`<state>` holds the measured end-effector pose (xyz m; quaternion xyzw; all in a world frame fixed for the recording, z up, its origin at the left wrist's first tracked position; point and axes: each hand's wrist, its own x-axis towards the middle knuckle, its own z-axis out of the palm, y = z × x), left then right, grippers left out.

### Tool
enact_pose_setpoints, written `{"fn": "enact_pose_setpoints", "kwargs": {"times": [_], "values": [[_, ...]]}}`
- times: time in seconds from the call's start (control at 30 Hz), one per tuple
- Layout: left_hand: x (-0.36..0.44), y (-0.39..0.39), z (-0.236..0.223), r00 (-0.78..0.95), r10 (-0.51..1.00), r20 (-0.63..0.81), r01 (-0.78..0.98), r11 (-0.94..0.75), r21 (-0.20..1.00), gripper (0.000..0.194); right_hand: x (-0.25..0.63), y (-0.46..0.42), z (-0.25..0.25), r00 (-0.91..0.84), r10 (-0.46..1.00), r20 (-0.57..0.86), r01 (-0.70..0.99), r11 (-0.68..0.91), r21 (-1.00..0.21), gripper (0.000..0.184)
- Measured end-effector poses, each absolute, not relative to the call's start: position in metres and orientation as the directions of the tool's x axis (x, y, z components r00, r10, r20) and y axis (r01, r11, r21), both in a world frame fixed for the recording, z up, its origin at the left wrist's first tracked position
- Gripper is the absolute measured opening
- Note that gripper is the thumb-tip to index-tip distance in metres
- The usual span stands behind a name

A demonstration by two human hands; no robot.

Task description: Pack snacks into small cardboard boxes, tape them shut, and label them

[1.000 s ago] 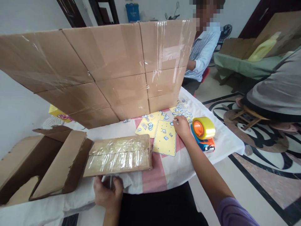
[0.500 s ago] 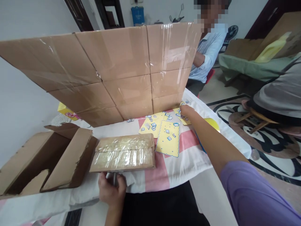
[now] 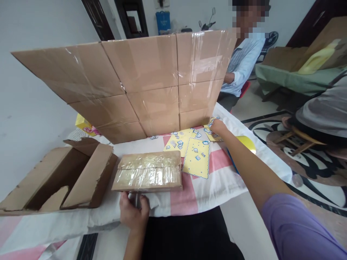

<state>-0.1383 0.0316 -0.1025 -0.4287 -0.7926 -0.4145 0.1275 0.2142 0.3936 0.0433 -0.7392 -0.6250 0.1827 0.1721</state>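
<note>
My left hand (image 3: 134, 212) is closed at the table's near edge, just below a small taped cardboard parcel (image 3: 149, 174); a thin grey thing shows between its fingers, too hidden to name. My right hand (image 3: 218, 126) reaches far across the table and rests its curled fingers on the farthest of the yellow sticker sheets (image 3: 197, 160), beside the foot of the tall cardboard screen (image 3: 141, 83). My right forearm covers most of the yellow tape dispenser (image 3: 248, 142).
An open, torn cardboard box (image 3: 62, 177) lies at the left. The table wears a white and pink cloth (image 3: 217, 180). A seated person in a light blue shirt (image 3: 241, 65) is behind the screen; another person's back (image 3: 322, 108) is at the right.
My right hand moved away from beside the tape dispenser, farther up to the far sticker sheet by the cardboard screen. My left hand has stayed closed under the parcel.
</note>
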Motion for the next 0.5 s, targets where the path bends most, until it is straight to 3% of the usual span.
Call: {"fn": "enact_pose_setpoints", "kwargs": {"times": [0.1, 0.2, 0.23, 0.3, 0.4, 0.5], "values": [[-0.138, 0.031, -0.095, -0.603, 0.572, 0.556, 0.765, 0.216, 0.607, 0.081, 0.202, 0.364, 0.058, 0.117, 0.993, 0.026, 0.756, -0.072, -0.651, 0.006], [-0.13, 0.027, -0.074, -0.539, 0.469, 0.7, 0.799, 0.021, 0.601, 0.072, 0.185, 0.31, 0.069, -0.014, 0.995, 0.094, 0.586, 0.085, -0.806, 0.012], [-0.125, 0.023, -0.063, -0.505, 0.401, 0.765, 0.818, -0.062, 0.572, 0.065, 0.179, 0.286, 0.072, -0.086, 0.989, 0.121, 0.493, 0.147, -0.858, 0.017], [-0.108, 0.016, -0.032, -0.445, 0.319, 0.837, 0.823, -0.223, 0.522, 0.043, 0.169, 0.233, 0.077, -0.281, 0.939, 0.196, 0.145, 0.244, -0.959, 0.026], [-0.08, 0.008, 0.024, -0.287, 0.586, 0.758, 0.693, -0.419, 0.587, 0.017, 0.156, 0.158, 0.088, -0.424, 0.879, 0.216, 0.023, 0.249, -0.968, 0.018], [-0.06, 0.009, 0.075, -0.161, 0.81, 0.563, 0.642, -0.348, 0.684, 0.015, 0.147, 0.106, 0.098, -0.57, 0.8, 0.188, -0.01, 0.222, -0.975, 0.008]]}}
